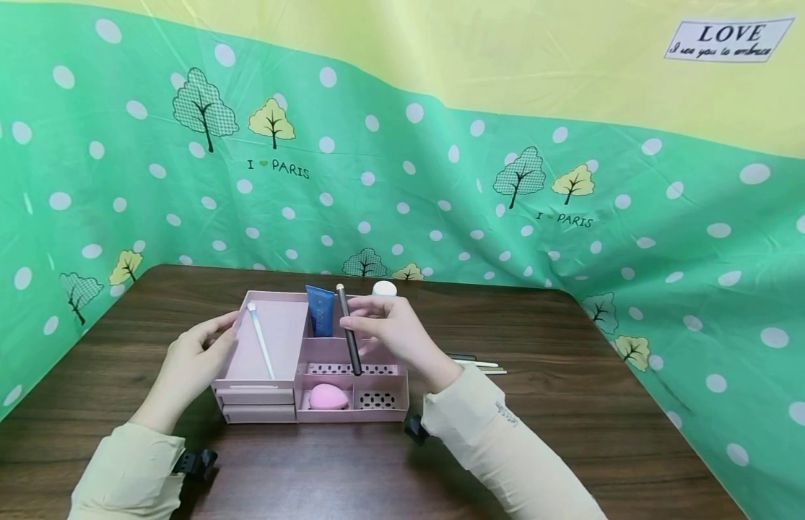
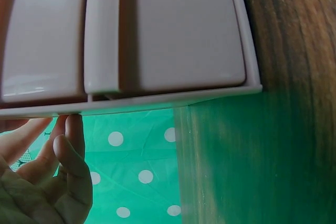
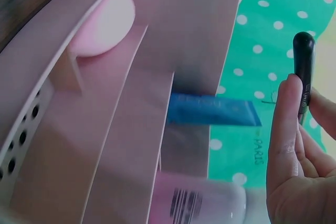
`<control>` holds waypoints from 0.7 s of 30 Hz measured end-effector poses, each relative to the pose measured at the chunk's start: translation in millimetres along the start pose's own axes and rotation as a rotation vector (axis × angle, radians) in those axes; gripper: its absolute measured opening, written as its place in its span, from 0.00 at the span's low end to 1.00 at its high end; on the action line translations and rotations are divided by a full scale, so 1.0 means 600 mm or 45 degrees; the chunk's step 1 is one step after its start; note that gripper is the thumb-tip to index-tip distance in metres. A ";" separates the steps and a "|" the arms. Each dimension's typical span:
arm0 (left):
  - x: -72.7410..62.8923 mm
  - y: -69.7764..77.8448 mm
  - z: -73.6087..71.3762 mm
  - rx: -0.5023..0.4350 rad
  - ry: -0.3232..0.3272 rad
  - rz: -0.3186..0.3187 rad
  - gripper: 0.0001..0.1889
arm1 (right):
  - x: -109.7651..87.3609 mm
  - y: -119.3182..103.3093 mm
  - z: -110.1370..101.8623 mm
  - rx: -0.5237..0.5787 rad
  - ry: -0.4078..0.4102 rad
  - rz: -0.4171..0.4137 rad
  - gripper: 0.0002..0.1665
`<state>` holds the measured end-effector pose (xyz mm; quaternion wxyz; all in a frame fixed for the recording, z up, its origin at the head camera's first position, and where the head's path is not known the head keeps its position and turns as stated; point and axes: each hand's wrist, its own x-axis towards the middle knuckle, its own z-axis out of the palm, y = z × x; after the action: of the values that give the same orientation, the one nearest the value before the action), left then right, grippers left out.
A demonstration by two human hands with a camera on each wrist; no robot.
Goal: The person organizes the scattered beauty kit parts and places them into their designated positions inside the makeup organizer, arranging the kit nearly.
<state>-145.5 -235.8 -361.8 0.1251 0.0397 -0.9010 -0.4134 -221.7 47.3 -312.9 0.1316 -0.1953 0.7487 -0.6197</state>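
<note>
The right hand (image 1: 402, 334) pinches a black stick (image 1: 352, 348), tilted above the pink box (image 1: 289, 325), just right of the blue tube (image 1: 320, 312); a slack pinch could drop it. The left hand (image 1: 190, 359), fingers unclamped, touches the box's left side.

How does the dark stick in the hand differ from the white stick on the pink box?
The dark stick is mostly black; the white stick is pale. The dark stick is pinched in the right hand, while the white stick lies on the pink box. Both are long and slender.
</note>
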 end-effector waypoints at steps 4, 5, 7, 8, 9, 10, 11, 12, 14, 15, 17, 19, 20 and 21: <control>0.000 0.000 0.001 0.000 0.004 0.000 0.25 | 0.009 -0.003 0.017 0.041 -0.007 0.029 0.24; 0.000 0.001 0.001 0.000 0.005 -0.001 0.25 | 0.012 -0.004 0.021 0.049 -0.009 0.035 0.24; 0.000 0.001 0.001 -0.003 0.005 -0.001 0.25 | 0.018 -0.005 0.027 0.062 -0.007 0.039 0.24; 0.000 0.002 0.001 -0.004 0.006 -0.003 0.24 | 0.020 -0.006 0.030 0.066 -0.003 0.041 0.24; 0.000 0.003 0.001 -0.006 0.007 -0.002 0.24 | 0.022 -0.007 0.033 0.070 0.001 0.042 0.23; 0.000 0.003 0.001 -0.007 0.009 -0.002 0.24 | 0.024 -0.007 0.035 0.075 0.004 0.042 0.23; 0.000 0.003 0.001 -0.008 0.010 -0.001 0.24 | 0.026 -0.007 0.038 0.078 0.004 0.043 0.24; 0.000 0.004 0.001 -0.010 0.012 -0.001 0.24 | 0.028 -0.008 0.040 0.077 0.005 0.040 0.24; 0.000 0.004 0.000 -0.007 0.018 0.002 0.24 | 0.031 -0.008 0.046 0.081 0.001 0.037 0.24; 0.000 0.004 0.000 -0.008 0.019 0.001 0.24 | 0.033 -0.008 0.049 0.082 -0.004 0.033 0.24; 0.001 0.003 0.000 -0.005 0.023 0.002 0.24 | 0.036 -0.008 0.055 0.086 -0.011 0.030 0.24; 0.001 0.003 0.000 -0.002 0.027 0.003 0.24 | 0.039 -0.009 0.061 0.095 -0.016 0.031 0.24; 0.001 0.003 0.000 -0.002 0.028 0.004 0.24 | 0.040 -0.010 0.064 0.098 -0.017 0.034 0.23; 0.001 0.003 0.000 -0.001 0.030 0.005 0.24 | 0.041 -0.011 0.067 0.102 -0.018 0.036 0.23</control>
<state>-145.9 -234.9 -360.3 0.1366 0.0428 -0.8994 -0.4131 -224.8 -0.4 -313.4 0.1533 -0.1835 0.7250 -0.6459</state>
